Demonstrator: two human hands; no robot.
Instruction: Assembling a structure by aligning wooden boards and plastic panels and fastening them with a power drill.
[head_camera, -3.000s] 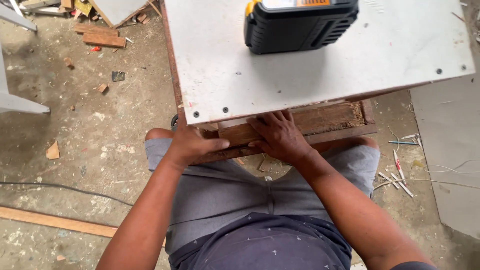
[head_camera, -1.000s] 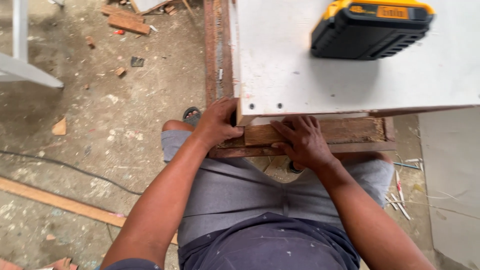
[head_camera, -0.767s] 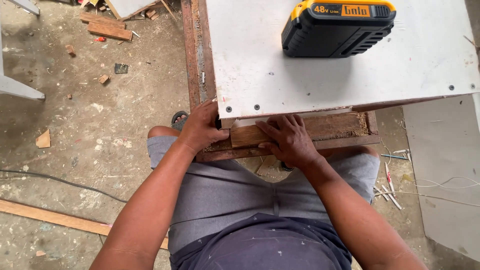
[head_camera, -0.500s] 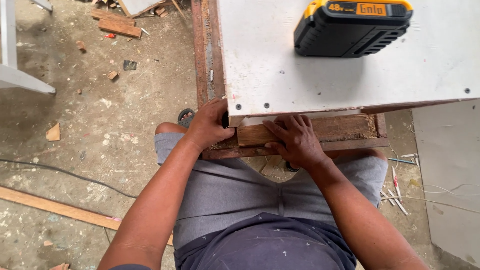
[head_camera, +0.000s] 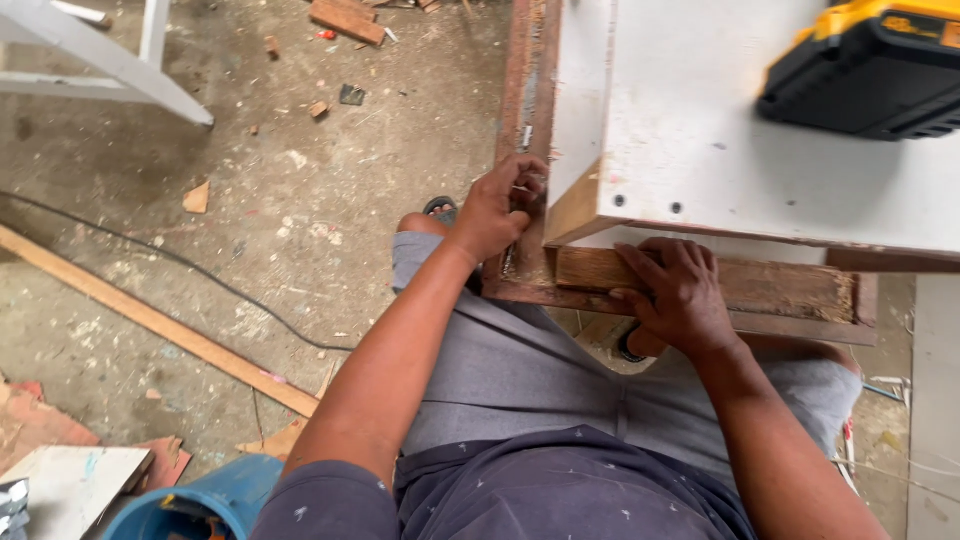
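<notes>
- Both hands work at the near corner of the frame (head_camera: 530, 120): left hand (head_camera: 500, 205) is curled around its side rail, right hand (head_camera: 675, 295) lies flat, fingers spread, pressing on the wood block (head_camera: 780, 285).
- Frame sits against the person's knees, under the white panel (head_camera: 720, 130).
- Frame looks stiff, rusty and fairly heavy; its rails give the surest grip.
- Block seems rough, rigid and light, best taken by its long sides.
- Panel seems stiff and smooth, likely awkward to shift alone.
- Count: one frame, one block, one panel, one battery pack (head_camera: 860, 70), one blue bucket (head_camera: 200, 500).
</notes>
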